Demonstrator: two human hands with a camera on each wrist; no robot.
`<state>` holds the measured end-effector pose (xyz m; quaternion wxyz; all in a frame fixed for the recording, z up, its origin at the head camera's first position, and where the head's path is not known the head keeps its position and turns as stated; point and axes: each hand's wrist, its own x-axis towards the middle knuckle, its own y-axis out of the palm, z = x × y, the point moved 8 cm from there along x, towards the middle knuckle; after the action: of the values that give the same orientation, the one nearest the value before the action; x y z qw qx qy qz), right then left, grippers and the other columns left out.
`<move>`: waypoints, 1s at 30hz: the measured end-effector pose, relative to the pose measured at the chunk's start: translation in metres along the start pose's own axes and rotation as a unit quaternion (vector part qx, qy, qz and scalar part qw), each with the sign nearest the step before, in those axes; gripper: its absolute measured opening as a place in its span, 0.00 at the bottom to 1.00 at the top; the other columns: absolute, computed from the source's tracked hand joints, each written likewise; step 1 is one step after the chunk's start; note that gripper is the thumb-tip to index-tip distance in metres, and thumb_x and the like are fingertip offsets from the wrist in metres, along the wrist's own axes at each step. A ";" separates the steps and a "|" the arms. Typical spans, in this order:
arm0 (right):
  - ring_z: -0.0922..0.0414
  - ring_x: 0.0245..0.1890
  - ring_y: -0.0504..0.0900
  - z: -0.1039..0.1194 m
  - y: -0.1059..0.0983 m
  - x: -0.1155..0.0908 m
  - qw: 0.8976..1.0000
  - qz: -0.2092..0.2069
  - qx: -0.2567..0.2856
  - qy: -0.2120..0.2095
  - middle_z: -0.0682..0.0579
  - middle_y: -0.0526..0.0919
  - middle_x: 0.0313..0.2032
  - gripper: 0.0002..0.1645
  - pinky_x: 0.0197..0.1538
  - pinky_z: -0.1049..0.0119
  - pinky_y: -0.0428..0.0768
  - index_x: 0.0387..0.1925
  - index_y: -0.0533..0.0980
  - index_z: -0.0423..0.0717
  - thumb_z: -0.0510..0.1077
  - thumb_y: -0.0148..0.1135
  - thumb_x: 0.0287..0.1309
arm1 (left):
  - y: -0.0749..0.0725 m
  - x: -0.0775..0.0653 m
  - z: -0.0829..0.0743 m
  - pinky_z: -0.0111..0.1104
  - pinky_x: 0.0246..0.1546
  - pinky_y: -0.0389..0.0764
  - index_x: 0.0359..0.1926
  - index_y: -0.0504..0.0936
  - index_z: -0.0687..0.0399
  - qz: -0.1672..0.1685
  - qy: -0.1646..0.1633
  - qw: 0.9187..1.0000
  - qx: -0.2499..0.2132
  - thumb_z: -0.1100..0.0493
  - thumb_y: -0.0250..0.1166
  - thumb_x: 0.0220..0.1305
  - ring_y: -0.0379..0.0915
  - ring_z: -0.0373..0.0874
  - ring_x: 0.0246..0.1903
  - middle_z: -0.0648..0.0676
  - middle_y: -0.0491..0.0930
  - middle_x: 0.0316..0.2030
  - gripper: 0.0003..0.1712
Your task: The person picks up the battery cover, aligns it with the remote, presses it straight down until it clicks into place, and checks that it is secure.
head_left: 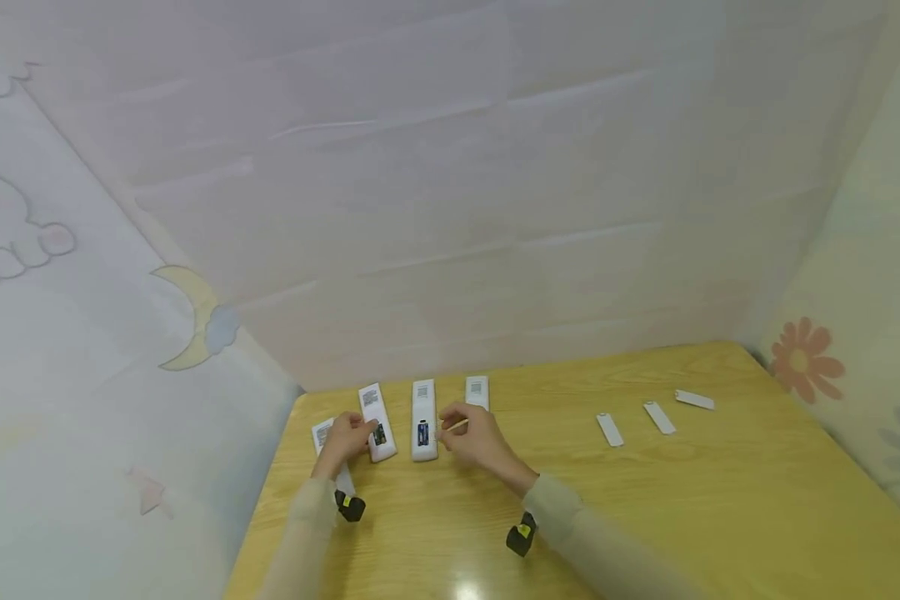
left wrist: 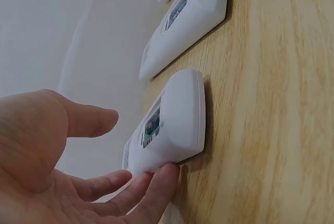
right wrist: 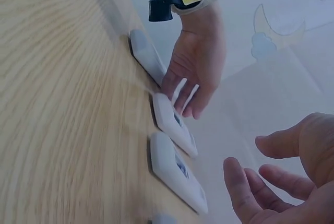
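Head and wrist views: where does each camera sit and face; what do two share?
Head: head-worn, facing forward and down at the table; left grip, right grip, sleeves show.
Left wrist: wrist-worn, facing remotes; left grip shows.
Right wrist: wrist-worn, facing remotes; both grips, one sleeve.
Head and right wrist share the moon drawing.

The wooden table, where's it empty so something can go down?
The table is bare between the rightmost white remote and the three small covers, and more widely on the covers' near side, beside the right sleeve. Its left part is crowded: four remotes, the left hand and the right hand.
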<state>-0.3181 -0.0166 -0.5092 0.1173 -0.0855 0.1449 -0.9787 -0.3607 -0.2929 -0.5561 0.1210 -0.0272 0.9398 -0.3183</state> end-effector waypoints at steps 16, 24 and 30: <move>0.51 0.42 0.88 -0.007 -0.064 -0.019 0.999 -0.035 -0.038 0.010 0.43 0.88 0.47 0.15 0.40 0.63 0.89 0.53 0.84 0.42 0.38 0.73 0.66 | -0.004 0.026 0.009 0.36 0.48 0.89 0.64 0.72 0.78 0.008 -0.063 0.996 -0.059 0.52 0.59 0.75 0.77 0.47 0.44 0.63 0.76 0.51 0.32; 0.51 0.44 0.89 -0.014 -0.096 -0.026 0.997 -0.050 -0.059 0.021 0.42 0.87 0.51 0.20 0.39 0.65 0.90 0.58 0.82 0.41 0.38 0.73 0.66 | -0.010 0.033 -0.005 0.43 0.45 0.90 0.63 0.73 0.81 -0.029 -0.059 0.997 0.032 0.48 0.67 0.72 0.82 0.54 0.42 0.72 0.79 0.52 0.38; 0.50 0.45 0.90 -0.022 -0.124 -0.032 0.994 -0.062 -0.090 0.022 0.39 0.86 0.53 0.22 0.39 0.65 0.89 0.61 0.81 0.40 0.41 0.73 0.68 | -0.010 0.032 -0.015 0.54 0.55 0.84 0.60 0.76 0.80 -0.026 -0.044 0.994 0.094 0.44 0.68 0.70 0.78 0.61 0.48 0.76 0.79 0.56 0.39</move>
<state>-0.3171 0.1132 -0.4969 0.0453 -0.0830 0.2292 -0.9688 -0.3952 -0.2958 -0.5455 0.1564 -0.0540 0.8983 -0.4070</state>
